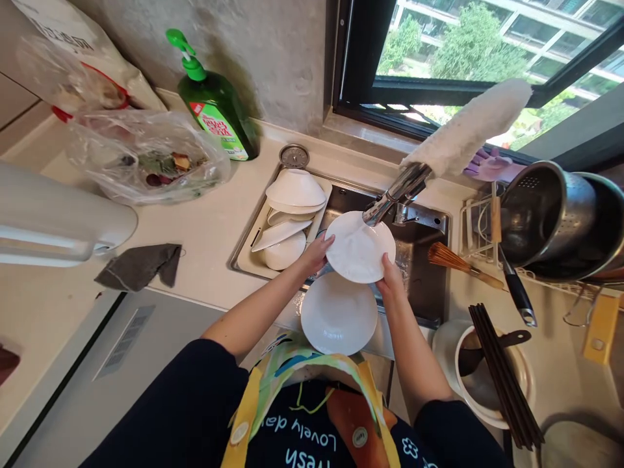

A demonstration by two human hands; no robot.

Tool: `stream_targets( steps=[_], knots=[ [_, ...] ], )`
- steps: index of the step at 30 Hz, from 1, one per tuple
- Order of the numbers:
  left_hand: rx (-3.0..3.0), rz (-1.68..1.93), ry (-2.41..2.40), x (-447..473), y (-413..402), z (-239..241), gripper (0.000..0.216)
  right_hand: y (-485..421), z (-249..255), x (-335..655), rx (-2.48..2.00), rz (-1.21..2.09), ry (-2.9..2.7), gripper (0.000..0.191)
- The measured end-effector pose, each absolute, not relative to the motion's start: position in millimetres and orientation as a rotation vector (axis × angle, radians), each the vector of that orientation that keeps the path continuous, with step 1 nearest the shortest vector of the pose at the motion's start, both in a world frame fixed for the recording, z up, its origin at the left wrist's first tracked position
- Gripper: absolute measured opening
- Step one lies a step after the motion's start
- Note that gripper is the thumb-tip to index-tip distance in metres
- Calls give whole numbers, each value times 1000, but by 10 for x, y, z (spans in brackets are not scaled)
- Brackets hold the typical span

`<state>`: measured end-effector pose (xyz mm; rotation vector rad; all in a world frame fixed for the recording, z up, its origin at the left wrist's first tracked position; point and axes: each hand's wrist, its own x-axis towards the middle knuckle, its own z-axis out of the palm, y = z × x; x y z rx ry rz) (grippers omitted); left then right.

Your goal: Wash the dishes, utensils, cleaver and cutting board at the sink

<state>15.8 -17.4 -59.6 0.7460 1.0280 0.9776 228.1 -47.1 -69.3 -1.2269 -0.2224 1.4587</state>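
A small white plate point(358, 253) is held by its two sides over the sink, tilted under the faucet point(397, 192). My left hand point(318, 252) grips its left rim, and my right hand point(390, 276) its lower right rim. Water runs onto the plate's face. Closer to my body, a larger white plate point(338, 315) rests at the sink's front edge. White bowls and plates point(295, 188) lie stacked in a cream drain basket point(251, 263) on the left side of the metal sink point(429, 286). A white fluffy cover wraps the faucet's upper part.
On the left counter stand a green pump bottle point(219, 117), a clear bag of scraps point(160, 162) and a grey cloth point(141, 265). To the right are a bamboo brush point(458, 263), metal pots point(550, 208), and dark chopsticks point(507, 377) across a white pot point(461, 390).
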Motion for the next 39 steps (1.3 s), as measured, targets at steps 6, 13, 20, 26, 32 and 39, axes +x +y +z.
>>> stream_targets(
  steps=[6, 13, 20, 26, 32, 39],
  knots=[
    [1341, 586, 1387, -187, -691, -474, 30, -480, -645, 2333, -1208, 1361, -238, 39],
    [1586, 321, 1560, -239, -1082, -484, 20, -440, -661, 2399, -1182, 1356, -241, 42],
    [1377, 431, 1264, -269, -1097, -493, 28, -439, -649, 2349, -1152, 1363, -258, 40],
    [960, 600, 1237, -319, -1000, -624, 45, -398, -527, 2381, -1142, 1338, -220, 36],
    [702, 924, 1315, -271, -706, -769, 54, -412, -410, 2518, -1164, 1278, -299, 44],
    [758, 1105, 1413, -27, -359, -912, 34, -554, -253, 2682, -1366, 1104, -364, 47]
  ],
)
